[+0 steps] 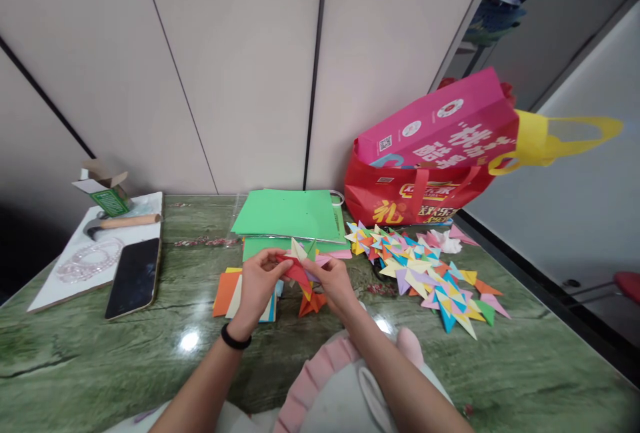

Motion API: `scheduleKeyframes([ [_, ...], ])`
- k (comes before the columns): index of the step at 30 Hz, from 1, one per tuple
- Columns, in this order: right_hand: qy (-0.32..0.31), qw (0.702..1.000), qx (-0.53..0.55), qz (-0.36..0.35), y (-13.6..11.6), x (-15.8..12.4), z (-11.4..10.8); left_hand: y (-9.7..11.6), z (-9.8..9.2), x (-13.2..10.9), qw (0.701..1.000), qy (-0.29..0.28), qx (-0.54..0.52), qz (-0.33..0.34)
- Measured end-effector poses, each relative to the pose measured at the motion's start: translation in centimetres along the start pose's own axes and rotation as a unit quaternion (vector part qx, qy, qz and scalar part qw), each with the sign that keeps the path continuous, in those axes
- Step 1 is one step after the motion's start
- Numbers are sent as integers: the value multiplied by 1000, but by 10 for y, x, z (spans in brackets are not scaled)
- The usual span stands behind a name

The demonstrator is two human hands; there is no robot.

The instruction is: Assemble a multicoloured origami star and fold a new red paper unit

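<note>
Both hands meet over the table, pinching a multicoloured folded-paper piece (299, 273) with red, cream, green and purple points. My left hand (260, 283), with a black band at its wrist, grips the red side. My right hand (333, 279) is closed on the purple and pink side. Beneath the piece lies an orange folded paper (313, 304). Just left of it, partly behind my left hand, sits a stack of coloured paper sheets (227, 294). To the right spreads a pile of folded-paper stars (425, 273) in many colours.
Green paper sheets (285, 213) lie at the back, beside a red gift bag (370, 186) holding a pink box (435, 123). On the left, a white board (55, 293) carries a hammer (125, 221), a small green box (113, 201), beads (90, 263) and a phone (134, 277).
</note>
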State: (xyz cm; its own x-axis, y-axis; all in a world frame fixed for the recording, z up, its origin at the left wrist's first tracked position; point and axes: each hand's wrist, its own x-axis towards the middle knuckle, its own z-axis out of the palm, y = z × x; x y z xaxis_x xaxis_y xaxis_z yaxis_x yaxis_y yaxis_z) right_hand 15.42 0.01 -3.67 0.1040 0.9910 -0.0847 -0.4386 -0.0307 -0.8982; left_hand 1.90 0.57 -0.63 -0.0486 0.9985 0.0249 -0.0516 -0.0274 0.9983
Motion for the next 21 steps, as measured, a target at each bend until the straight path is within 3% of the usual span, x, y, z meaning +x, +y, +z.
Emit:
scheduleKeyframes([
  [8,-42,999,14,29,-4,-2,0,-1,-2,1,1000,12,7,16],
  [21,-22,999,31,19,-4,-2,1,-1,2,-1,999,34,-15,12],
])
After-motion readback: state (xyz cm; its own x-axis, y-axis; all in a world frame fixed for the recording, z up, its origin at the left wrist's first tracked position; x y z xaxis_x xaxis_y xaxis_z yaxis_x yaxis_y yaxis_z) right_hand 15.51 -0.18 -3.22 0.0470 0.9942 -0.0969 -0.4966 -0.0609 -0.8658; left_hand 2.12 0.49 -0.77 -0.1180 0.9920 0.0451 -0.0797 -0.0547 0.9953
